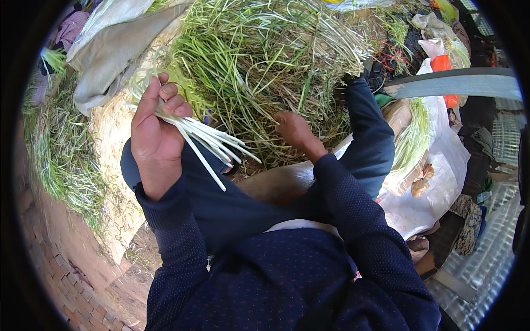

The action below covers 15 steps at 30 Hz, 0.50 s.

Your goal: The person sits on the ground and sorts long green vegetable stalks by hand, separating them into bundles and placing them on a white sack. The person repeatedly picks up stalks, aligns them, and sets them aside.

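Observation:
My left hand (155, 124) is raised over my left thigh, palm up, with its fingers curled around a bunch of pale, leafy vegetable stalks (203, 134). Their white ends fan out toward the lower right, and the yellowish leaves hang behind my fingers. In front of me lies a large tangled heap of green leaves and dry straw-like stems (256, 74). At the near right edge of that heap is my right hand (299, 133), fingers drawn together and touching or just above it. Whether a thin stem is pinched in it is unclear.
A bundle of pale stalks (414, 142) lies on white plastic sheeting (434, 202) to the right. A metal bar (451, 85) juts in above it. Leftward are more greens (66, 165), a grey sack (107, 49) and brick paving (74, 285). Part of another person (72, 27) shows far left.

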{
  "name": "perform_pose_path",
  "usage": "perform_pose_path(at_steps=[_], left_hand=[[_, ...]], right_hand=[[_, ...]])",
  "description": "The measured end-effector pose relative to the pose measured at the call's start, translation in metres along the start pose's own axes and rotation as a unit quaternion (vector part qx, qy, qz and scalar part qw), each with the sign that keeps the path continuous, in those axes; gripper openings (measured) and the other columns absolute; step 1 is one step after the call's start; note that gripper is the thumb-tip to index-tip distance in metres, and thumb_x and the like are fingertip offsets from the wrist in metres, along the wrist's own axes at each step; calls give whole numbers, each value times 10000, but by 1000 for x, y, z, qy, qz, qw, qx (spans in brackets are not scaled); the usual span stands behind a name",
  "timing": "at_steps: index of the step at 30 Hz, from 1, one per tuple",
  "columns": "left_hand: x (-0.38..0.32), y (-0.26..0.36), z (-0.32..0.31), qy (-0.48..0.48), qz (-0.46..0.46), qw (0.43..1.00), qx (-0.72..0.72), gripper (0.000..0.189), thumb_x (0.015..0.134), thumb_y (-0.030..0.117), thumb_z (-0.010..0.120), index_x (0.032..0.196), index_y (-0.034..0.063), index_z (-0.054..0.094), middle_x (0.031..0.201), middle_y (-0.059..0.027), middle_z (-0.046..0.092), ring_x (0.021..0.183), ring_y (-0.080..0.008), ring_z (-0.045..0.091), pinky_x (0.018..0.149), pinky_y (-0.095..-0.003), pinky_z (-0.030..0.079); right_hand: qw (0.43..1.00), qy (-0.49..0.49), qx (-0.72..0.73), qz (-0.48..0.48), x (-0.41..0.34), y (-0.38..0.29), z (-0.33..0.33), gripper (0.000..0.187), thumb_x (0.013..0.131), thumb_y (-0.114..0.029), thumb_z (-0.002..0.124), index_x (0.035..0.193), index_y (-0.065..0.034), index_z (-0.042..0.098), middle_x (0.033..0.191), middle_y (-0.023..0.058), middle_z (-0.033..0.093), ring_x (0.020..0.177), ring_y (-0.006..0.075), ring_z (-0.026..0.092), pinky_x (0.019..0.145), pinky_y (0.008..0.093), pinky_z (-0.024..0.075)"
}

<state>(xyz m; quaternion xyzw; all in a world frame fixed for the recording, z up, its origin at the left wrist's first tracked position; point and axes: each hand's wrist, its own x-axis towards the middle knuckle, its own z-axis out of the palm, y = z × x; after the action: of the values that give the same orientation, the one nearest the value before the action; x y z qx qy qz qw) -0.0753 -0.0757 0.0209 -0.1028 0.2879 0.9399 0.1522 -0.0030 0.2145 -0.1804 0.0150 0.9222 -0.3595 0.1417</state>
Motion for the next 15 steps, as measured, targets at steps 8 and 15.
perform_pose_path(at_steps=[8, 15], left_hand=[[7, -12, 11, 7, -78, 996, -47, 340, 1057, 303, 548, 1231, 11, 545, 684, 51, 472, 528, -67, 413, 530, -251, 374], [16, -21, 21, 8, -96, 995, -12, 340, 1053, 264, 554, 1266, -1, 546, 664, 63, 459, 522, -64, 416, 519, -261, 382]], right_hand=[[995, -47, -73, 54, 63, 5, 16, 371, 877, -128, 542, 1231, -17, 550, 1109, 282, 670, 1046, 450, 640, 885, 531, 507], [977, -118, -173, 50, 39, 22, 26, 311, 870, -263, 632, 1113, -70, 616, 1001, 187, 703, 982, 407, 662, 836, 498, 530]])
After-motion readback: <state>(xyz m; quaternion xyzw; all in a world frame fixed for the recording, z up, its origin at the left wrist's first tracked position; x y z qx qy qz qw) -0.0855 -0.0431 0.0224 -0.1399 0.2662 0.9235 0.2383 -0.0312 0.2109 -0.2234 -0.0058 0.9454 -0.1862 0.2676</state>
